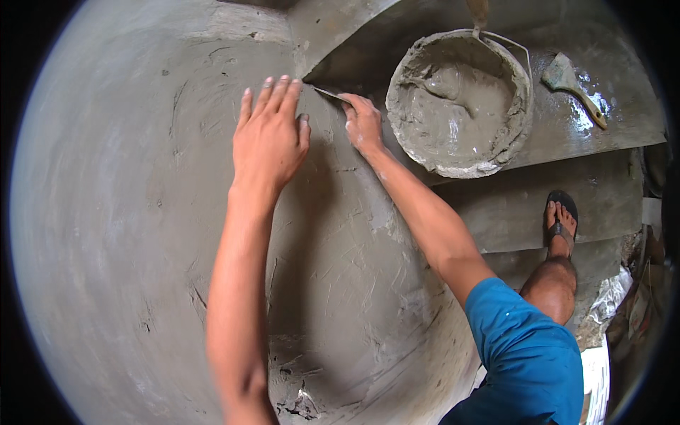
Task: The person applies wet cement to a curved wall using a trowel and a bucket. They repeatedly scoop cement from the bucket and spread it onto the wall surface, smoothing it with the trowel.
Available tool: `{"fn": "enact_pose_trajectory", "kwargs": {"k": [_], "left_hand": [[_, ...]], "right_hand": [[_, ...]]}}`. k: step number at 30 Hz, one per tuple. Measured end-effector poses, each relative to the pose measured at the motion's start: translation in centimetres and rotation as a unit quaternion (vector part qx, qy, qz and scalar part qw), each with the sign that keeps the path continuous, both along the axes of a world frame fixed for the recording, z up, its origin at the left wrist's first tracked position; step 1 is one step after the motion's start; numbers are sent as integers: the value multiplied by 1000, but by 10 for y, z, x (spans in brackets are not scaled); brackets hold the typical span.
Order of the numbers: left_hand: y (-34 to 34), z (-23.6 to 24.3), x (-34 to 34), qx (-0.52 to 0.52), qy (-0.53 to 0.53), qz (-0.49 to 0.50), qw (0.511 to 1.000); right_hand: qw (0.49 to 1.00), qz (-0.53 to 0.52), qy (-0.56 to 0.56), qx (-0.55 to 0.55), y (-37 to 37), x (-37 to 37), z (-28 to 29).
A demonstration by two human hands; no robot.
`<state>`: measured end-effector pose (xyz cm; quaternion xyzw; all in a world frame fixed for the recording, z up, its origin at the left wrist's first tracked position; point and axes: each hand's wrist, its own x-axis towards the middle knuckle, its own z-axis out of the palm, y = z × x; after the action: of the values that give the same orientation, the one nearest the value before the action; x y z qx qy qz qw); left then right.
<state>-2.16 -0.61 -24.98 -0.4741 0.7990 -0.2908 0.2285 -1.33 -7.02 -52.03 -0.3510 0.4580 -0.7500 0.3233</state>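
Observation:
My left hand (273, 138) lies palm down on the grey plastered wall (212, 163), fingers stretched out and nearly together, thumb slightly apart. To its right, my right hand (363, 122) pinches a thin flat blade (330, 94), seen almost edge-on. The blade's tip points left, at the corner where the wall meets a step. Most of the blade near my fingers is hidden, so its full shape does not show. Wet grey plaster coats the wall, with scratches and rough patches below my hands.
A bucket (520, 134) of wet cement, rim crusted, stands on the step (559, 138) to the right. A wooden handle (478, 10) shows beyond its rim. A flat brush (574, 85) lies on the wet step. My sandalled foot (559, 219) rests on a lower step.

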Motion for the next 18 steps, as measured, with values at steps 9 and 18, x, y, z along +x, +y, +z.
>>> {"fn": "enact_pose_trajectory", "kwargs": {"k": [9, 18], "left_hand": [[-1, -23, 35, 168, -221, 72, 958], [64, 3, 47, 145, -216, 91, 961]], "right_hand": [[993, 115, -16, -28, 43, -9, -3], [983, 173, 20, -57, 159, -25, -6]]}}
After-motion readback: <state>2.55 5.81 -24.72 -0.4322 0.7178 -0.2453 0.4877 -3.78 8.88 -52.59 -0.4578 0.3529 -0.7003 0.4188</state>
